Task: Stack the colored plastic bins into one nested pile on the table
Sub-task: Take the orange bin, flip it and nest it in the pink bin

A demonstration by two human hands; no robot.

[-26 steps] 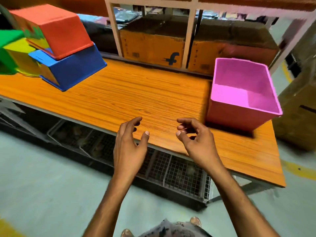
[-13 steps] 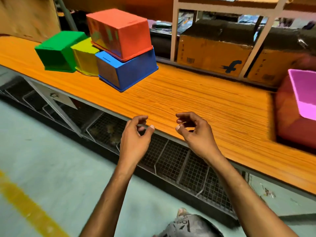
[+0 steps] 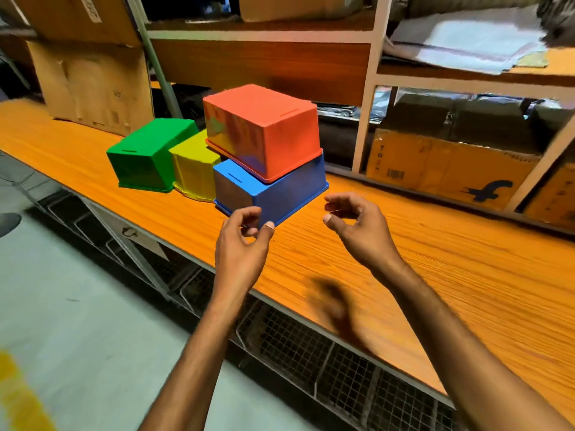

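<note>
Left hand (image 3: 239, 247) and right hand (image 3: 361, 234) hover empty, loosely curled. Spacing suggests a two-sided grasp on the blue bin (image 3: 289, 194).

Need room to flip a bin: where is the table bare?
Bare tabletop lies right of the blue bin, past the right hand, and left of the green bin. Crowded: yellow bin wedged between them, red bin atop blue.

Near corner of blue bin (image 3: 289, 194) covered by left hand (image 3: 241, 247); contact indeterminate. Beyond that hand, yellow bin (image 3: 193, 169) partly hidden behind blue bin and red bin (image 3: 264, 132).
</note>
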